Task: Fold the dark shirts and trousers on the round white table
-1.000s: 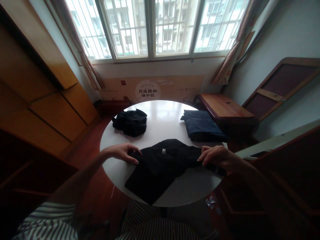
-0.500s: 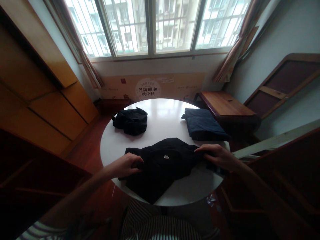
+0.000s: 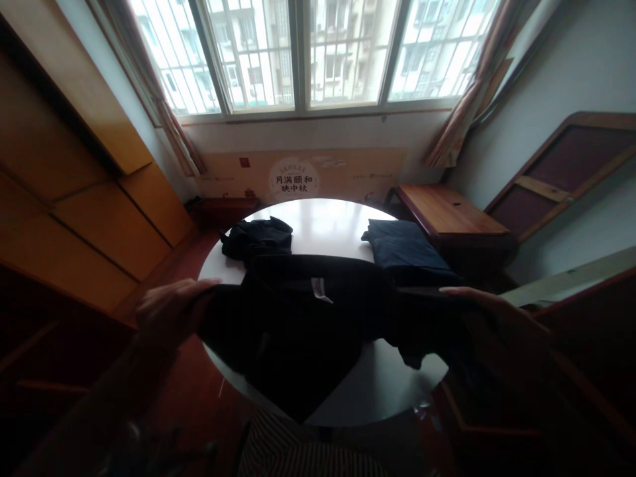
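Note:
A black garment (image 3: 308,331) with a white label inside its edge is stretched wide over the near half of the round white table (image 3: 328,225). My left hand (image 3: 173,308) is closed on its left end, out past the table's left edge. The opposite end is gripped by my right hand (image 3: 489,308), which is in deep shadow with its fingers partly hidden by the cloth. Raised cloth spans between both hands, while a dark corner hangs toward the table's front edge. Whether it is a shirt or a jacket I cannot tell.
A crumpled black cloth bundle (image 3: 258,237) lies at the table's back left. At the back right sits a folded dark blue garment (image 3: 410,248). Beyond the table stand a low wooden table (image 3: 452,209) and, on the left, wooden cabinets (image 3: 124,225).
Both hands have moved apart and toward the camera, pulling the black garment wider and lifting it. Its white label now shows larger. The other two cloth piles have stayed put.

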Demonstrator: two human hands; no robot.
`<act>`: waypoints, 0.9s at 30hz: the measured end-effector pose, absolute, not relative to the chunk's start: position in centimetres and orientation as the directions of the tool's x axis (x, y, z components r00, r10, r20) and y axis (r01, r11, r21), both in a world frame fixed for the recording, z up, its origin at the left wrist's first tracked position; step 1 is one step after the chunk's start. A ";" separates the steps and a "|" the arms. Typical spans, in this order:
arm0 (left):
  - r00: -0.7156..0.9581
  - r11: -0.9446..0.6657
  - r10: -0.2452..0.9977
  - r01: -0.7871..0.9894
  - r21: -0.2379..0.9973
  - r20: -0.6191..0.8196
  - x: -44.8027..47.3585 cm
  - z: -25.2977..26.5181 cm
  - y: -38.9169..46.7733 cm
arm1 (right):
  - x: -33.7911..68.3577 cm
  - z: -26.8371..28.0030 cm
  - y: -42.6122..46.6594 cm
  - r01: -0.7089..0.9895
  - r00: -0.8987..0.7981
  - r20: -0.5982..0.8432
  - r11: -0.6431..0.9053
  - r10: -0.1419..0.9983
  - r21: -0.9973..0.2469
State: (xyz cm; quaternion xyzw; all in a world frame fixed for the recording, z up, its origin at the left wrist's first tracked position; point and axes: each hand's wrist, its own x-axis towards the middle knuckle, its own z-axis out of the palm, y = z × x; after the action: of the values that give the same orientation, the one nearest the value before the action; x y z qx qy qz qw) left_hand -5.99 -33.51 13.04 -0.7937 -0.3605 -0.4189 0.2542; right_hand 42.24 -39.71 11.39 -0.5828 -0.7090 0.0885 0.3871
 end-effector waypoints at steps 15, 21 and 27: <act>0.354 -0.548 0.687 0.826 0.132 0.634 4.2 17.3 -11.2 | 34.3 16.4 -14.5 0.894 -0.282 0.439 0.400 0.853 -0.203; 0.740 -0.810 0.585 0.557 0.184 0.333 6.1 4.4 -26.0 | 33.4 5.0 -27.1 0.823 -0.414 0.274 0.486 0.868 -0.294; 0.724 -0.783 0.621 0.560 0.270 0.301 5.9 0.8 -28.7 | 34.1 1.4 -37.0 0.787 -0.258 0.295 0.377 0.920 -0.488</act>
State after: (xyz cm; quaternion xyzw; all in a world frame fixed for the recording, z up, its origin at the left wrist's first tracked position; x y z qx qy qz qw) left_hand 5.92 -28.74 0.76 -0.9249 -0.3193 -0.1903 -0.0803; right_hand 34.07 -36.97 1.43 -0.5447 -0.7835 0.1219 0.2730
